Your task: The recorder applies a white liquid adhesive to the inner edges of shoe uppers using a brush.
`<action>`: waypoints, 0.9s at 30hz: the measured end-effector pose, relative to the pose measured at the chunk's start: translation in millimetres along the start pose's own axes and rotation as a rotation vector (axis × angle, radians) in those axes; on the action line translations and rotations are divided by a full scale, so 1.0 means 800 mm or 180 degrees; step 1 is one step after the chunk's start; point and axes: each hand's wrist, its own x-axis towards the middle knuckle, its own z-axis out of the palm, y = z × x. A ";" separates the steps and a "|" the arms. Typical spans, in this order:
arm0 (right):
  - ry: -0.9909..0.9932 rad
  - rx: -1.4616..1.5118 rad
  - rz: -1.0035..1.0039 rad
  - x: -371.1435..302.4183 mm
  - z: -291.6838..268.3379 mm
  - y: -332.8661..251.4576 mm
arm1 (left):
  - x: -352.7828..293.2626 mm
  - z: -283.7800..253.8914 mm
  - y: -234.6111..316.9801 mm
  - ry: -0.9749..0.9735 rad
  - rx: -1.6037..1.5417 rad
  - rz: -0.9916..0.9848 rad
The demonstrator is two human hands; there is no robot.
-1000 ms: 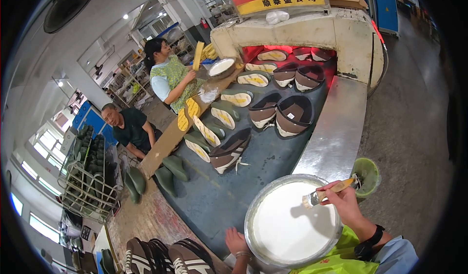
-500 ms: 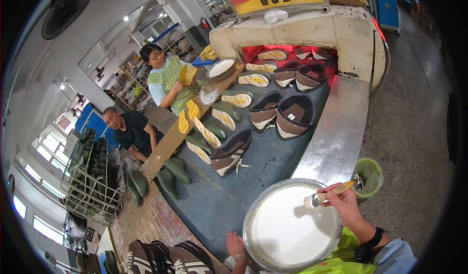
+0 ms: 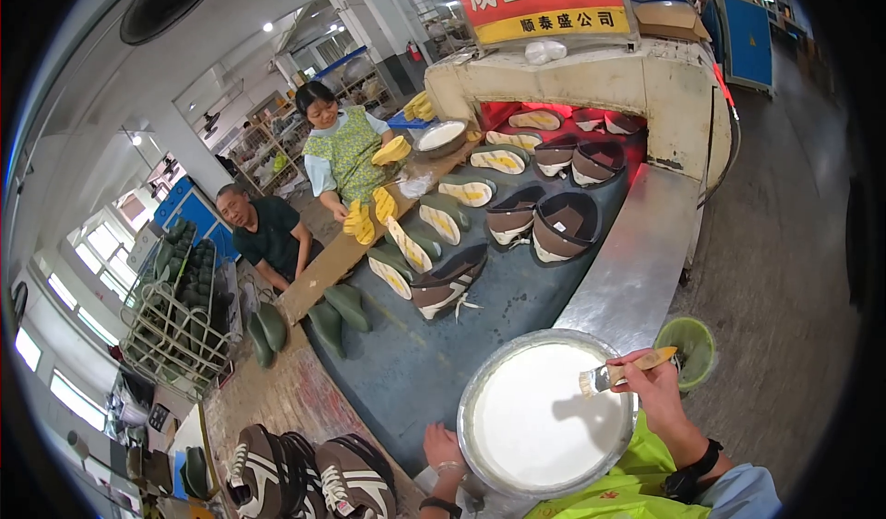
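Note:
My right hand point(image 3: 650, 392) is closed round the wooden handle of a paintbrush point(image 3: 602, 378). Its bristles point left over white liquid point(image 3: 517, 408) in a wide metal basin point(image 3: 468, 401); whether they touch it I cannot tell. My left hand point(image 3: 443, 447) rests against the basin's left side, fingers too indistinct to read. Beyond the basin, a brown shoe upper point(image 3: 448, 284) with pale laces lies on the dark conveyor belt point(image 3: 406, 399). Yellow-and-white soles point(image 3: 409, 245), green shoe lasts point(image 3: 347, 307) and more brown uppers point(image 3: 564, 228) are farther up the belt.
A machine tunnel point(image 3: 678, 95) glows red at the far end. Brown sneakers point(image 3: 263, 471) stand at the lower left, near a rack of lasts point(image 3: 175, 334). Two people are across the belt, one handling yellow soles point(image 3: 391, 151). A green bin point(image 3: 690, 344) stands right of the basin.
The view has shifted, bringing the far scene rightward in the picture. The person across the belt has parted their hands, one now at the yellow soles by the belt's edge. My brush stays over the basin.

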 end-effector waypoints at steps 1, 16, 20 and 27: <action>0.0027 -0.0019 -0.0050 -0.004 -0.002 -0.001 | 0.001 -0.001 0.001 0.0018 -0.0018 -0.0012; 0.0352 -0.0169 -0.0163 -0.011 -0.009 0.006 | 0.000 0.001 -0.002 -0.0051 -0.0262 -0.0174; 0.0543 -0.0251 -0.0130 0.043 -0.024 0.041 | 0.001 0.000 -0.003 -0.0147 -0.0279 -0.0215; 0.0558 -0.0524 0.0016 0.124 -0.065 0.074 | 0.013 -0.013 0.006 -0.0341 -0.0251 -0.0197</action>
